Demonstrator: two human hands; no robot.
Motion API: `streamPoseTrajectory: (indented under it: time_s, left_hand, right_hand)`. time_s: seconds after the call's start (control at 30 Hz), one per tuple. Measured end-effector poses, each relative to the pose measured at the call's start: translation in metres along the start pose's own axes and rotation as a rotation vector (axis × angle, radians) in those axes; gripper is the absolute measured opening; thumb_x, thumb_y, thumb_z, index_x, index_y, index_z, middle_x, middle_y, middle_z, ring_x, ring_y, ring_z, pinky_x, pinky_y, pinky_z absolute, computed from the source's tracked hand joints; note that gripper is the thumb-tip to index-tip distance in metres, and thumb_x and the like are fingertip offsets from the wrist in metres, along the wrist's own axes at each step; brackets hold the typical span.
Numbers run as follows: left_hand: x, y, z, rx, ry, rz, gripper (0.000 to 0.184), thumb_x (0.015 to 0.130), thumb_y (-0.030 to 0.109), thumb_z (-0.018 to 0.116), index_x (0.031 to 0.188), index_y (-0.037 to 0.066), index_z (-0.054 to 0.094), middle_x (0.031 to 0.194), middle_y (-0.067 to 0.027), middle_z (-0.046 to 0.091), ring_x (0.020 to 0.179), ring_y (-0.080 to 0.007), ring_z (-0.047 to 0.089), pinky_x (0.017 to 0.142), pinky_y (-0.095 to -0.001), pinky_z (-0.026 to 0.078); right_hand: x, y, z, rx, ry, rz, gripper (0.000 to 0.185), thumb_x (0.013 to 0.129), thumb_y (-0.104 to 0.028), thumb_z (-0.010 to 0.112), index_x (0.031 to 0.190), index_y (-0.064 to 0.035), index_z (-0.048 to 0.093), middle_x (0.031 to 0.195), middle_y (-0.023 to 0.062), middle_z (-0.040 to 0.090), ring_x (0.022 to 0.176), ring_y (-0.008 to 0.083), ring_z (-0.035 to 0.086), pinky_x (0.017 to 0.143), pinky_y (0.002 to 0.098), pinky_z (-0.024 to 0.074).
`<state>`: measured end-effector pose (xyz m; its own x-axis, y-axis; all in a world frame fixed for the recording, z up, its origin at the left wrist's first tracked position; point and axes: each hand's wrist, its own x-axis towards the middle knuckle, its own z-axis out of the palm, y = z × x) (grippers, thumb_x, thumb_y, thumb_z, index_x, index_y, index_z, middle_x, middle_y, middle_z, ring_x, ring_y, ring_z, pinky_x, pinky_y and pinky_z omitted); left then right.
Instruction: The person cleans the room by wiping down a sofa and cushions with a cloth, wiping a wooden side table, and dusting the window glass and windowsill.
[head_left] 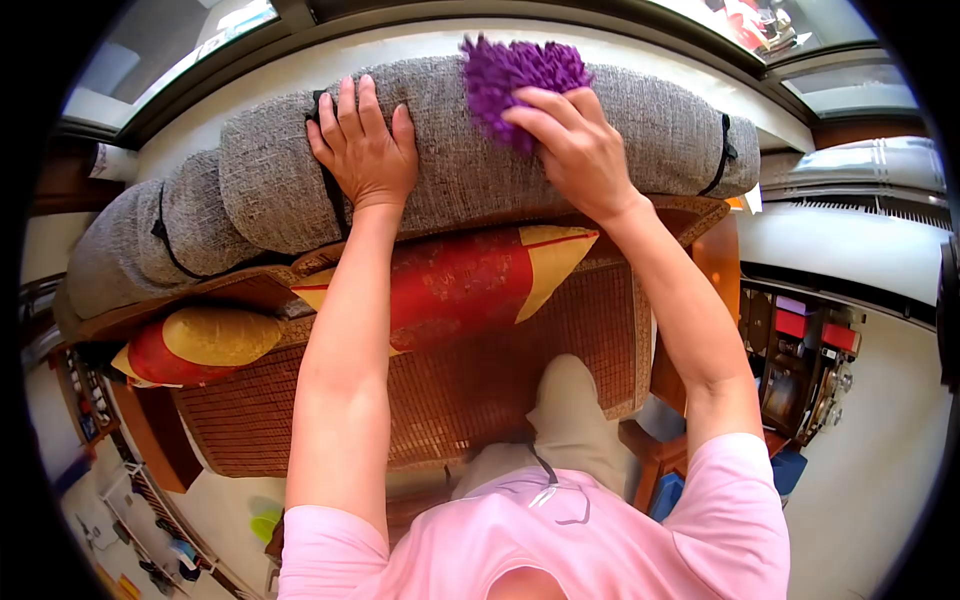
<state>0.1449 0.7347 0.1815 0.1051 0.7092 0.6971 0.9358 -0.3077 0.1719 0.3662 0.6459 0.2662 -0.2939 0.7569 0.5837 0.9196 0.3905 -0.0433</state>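
Observation:
Along the top of the sofa back lies a long grey fabric roll [436,150], bound with black straps. My left hand [367,150] rests flat on it beside one strap, fingers spread and holding nothing. Right of it, my right hand [580,150] grips a purple shaggy cloth [505,85] that touches the top of the roll. Part of the cloth is hidden under my fingers. Below my hands, a red and yellow cushion [455,285] leans against the sofa back.
A second red and yellow cushion [205,345] sits at the left on the woven brown seat mat [250,420]. My knee is on the mat. Window frames [420,12] run behind the roll. A shelf with small items [800,350] stands at the right.

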Motion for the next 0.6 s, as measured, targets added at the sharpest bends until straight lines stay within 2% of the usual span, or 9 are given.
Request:
streamPoseTrajectory:
  time_s: [0.03, 0.17, 0.27, 0.37, 0.43, 0.5, 0.53, 0.6]
  left_hand:
    - [0.001, 0.0, -0.001, 0.0, -0.003, -0.001, 0.051, 0.099, 0.045, 0.042, 0.14, 0.015, 0.05, 0.144, -0.0067, 0.047, 0.137, -0.0299, 0.034, 0.115, -0.0515, 0.018]
    - [0.002, 0.002, -0.006, -0.008, -0.025, -0.023, 0.051, 0.098, 0.041, 0.045, 0.14, 0.013, 0.049, 0.145, -0.0073, 0.047, 0.138, -0.0301, 0.036, 0.115, -0.0502, 0.019]
    - [0.001, 0.001, -0.005, -0.044, -0.023, -0.027, 0.053, 0.097, 0.038, 0.047, 0.143, 0.011, 0.047, 0.147, -0.0084, 0.046, 0.14, -0.0316, 0.035, 0.116, -0.0511, 0.02]
    - [0.001, 0.002, -0.005, -0.029, -0.06, -0.024, 0.053, 0.098, 0.035, 0.044, 0.143, 0.008, 0.045, 0.148, -0.0111, 0.044, 0.14, -0.0341, 0.034, 0.116, -0.0522, 0.019]
    - [-0.001, 0.001, -0.004, -0.01, -0.082, -0.025, 0.053, 0.096, 0.037, 0.047, 0.141, 0.008, 0.046, 0.147, -0.0118, 0.045, 0.139, -0.0355, 0.036, 0.116, -0.0534, 0.02]
    - [0.0, 0.002, -0.007, 0.0, -0.077, -0.022, 0.053, 0.097, 0.036, 0.046, 0.141, 0.007, 0.046, 0.147, -0.0121, 0.045, 0.139, -0.0359, 0.035, 0.116, -0.0538, 0.02]
    - [0.0, 0.003, -0.007, -0.003, -0.089, -0.031, 0.052, 0.097, 0.036, 0.045, 0.141, 0.007, 0.046, 0.147, -0.0125, 0.045, 0.139, -0.0363, 0.035, 0.116, -0.0542, 0.02]
    - [0.002, 0.004, -0.01, 0.001, -0.076, -0.021, 0.051, 0.099, 0.035, 0.043, 0.141, 0.006, 0.046, 0.147, -0.0131, 0.045, 0.14, -0.0356, 0.035, 0.116, -0.0536, 0.019]
  right_hand:
    - [-0.005, 0.007, -0.017, -0.045, -0.027, -0.061, 0.029, 0.083, 0.0, 0.061, 0.102, -0.0183, 0.071, 0.11, -0.0036, 0.068, 0.087, 0.018, 0.057, 0.072, 0.0306, 0.0599]
    - [-0.049, 0.074, -0.063, -0.218, -0.149, 0.113, 0.037, 0.072, 0.004, 0.062, 0.103, -0.0128, 0.072, 0.114, 0.0007, 0.067, 0.095, 0.0263, 0.06, 0.081, 0.0351, 0.0561]
    - [-0.078, 0.125, -0.084, -0.245, -0.132, 0.328, 0.038, 0.076, 0.007, 0.059, 0.108, -0.0114, 0.07, 0.116, 0.0053, 0.066, 0.099, 0.0313, 0.057, 0.087, 0.0397, 0.0512]
    - [-0.061, 0.133, -0.066, -0.264, -0.124, 0.521, 0.041, 0.077, 0.008, 0.056, 0.112, -0.0086, 0.067, 0.117, 0.0077, 0.067, 0.1, 0.0284, 0.058, 0.094, 0.0379, 0.0483]
    - [-0.029, 0.105, -0.031, -0.166, -0.078, 0.4, 0.036, 0.076, 0.006, 0.058, 0.105, -0.0117, 0.069, 0.111, 0.0068, 0.068, 0.097, 0.0251, 0.06, 0.093, 0.037, 0.0496]
    - [0.011, 0.061, -0.004, 0.002, -0.042, 0.316, 0.03, 0.08, 0.002, 0.06, 0.104, -0.0135, 0.07, 0.107, 0.0054, 0.069, 0.093, 0.0253, 0.061, 0.077, 0.0341, 0.0574]
    - [0.034, 0.043, -0.003, 0.108, -0.008, 0.212, 0.027, 0.081, 0.0, 0.062, 0.104, -0.0133, 0.07, 0.106, 0.0046, 0.069, 0.091, 0.026, 0.061, 0.073, 0.0346, 0.0583]
    - [0.062, 0.026, 0.007, 0.335, -0.009, 0.024, 0.025, 0.078, -0.004, 0.066, 0.102, -0.0129, 0.069, 0.107, 0.0047, 0.068, 0.092, 0.0253, 0.061, 0.079, 0.0353, 0.0569]
